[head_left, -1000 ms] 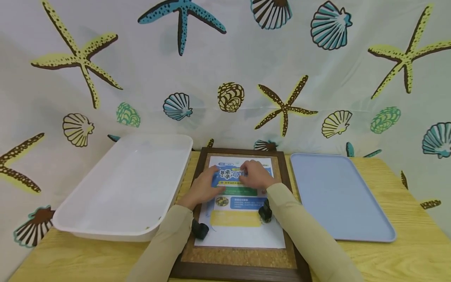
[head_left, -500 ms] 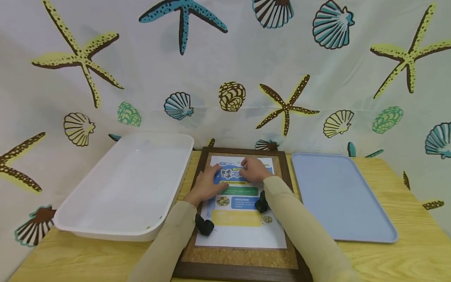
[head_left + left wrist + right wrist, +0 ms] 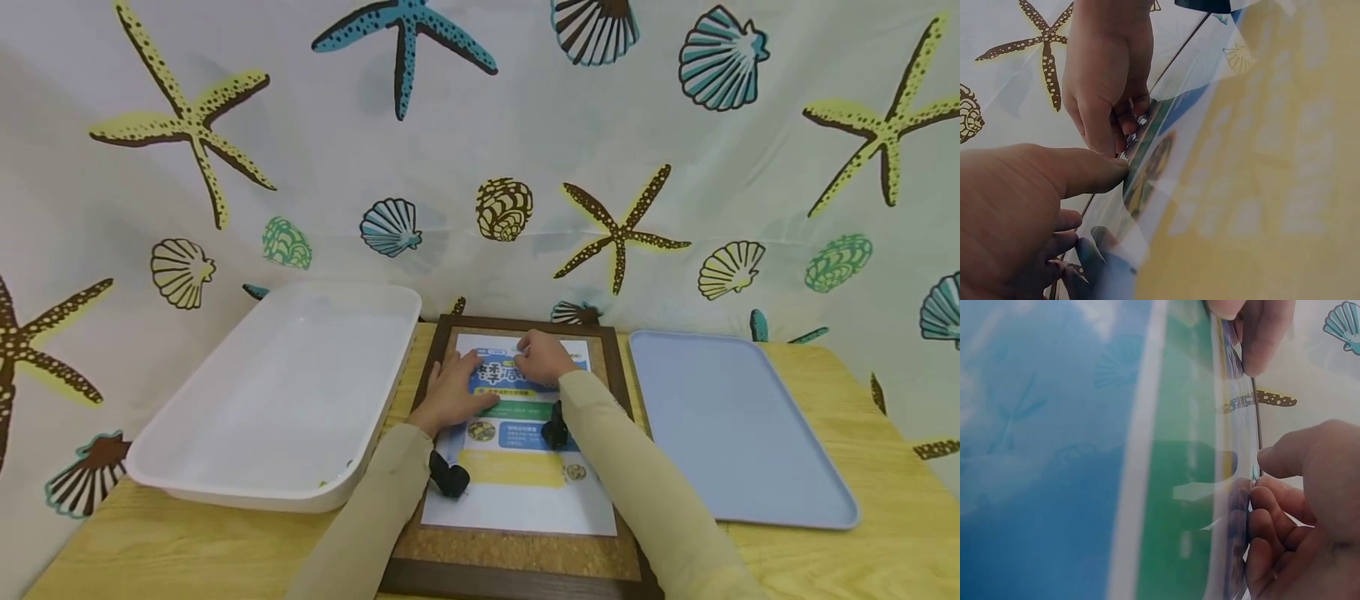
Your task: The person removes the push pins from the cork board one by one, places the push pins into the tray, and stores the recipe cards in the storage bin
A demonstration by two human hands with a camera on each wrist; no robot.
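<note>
Across a rectangular tan cork board (image 3: 517,552) with a dark brown frame (image 3: 517,578), bent to a glossy white printed paper sheet (image 3: 517,435) with blue, green and yellow blocks, laid flat within that border with a bare margin all round. Resting the left hand (image 3: 453,392) on its upper left part, fingers spread wide, apparently to steady it. Holding the right hand (image 3: 546,360) at the top of the same sheet, fingers curled in and narrow; cannot tell of anything pinched between them. Probably at the step of fixing or smoothing the top of the paper, with no fastener plain to see. Seems to call next for light, even pressure on the left, a precise push or rub on the right, and care against skewing or wrinkling. Farther out, on the pale yellow wood-grain surface (image 3: 210,542), flanked by a deep white plastic basin (image 3: 277,392) to the left and a flat light-blue rectangular tray (image 3: 738,425) to the right. Backed by a white cloth (image 3: 450,150) printed with starfish and shells.
</note>
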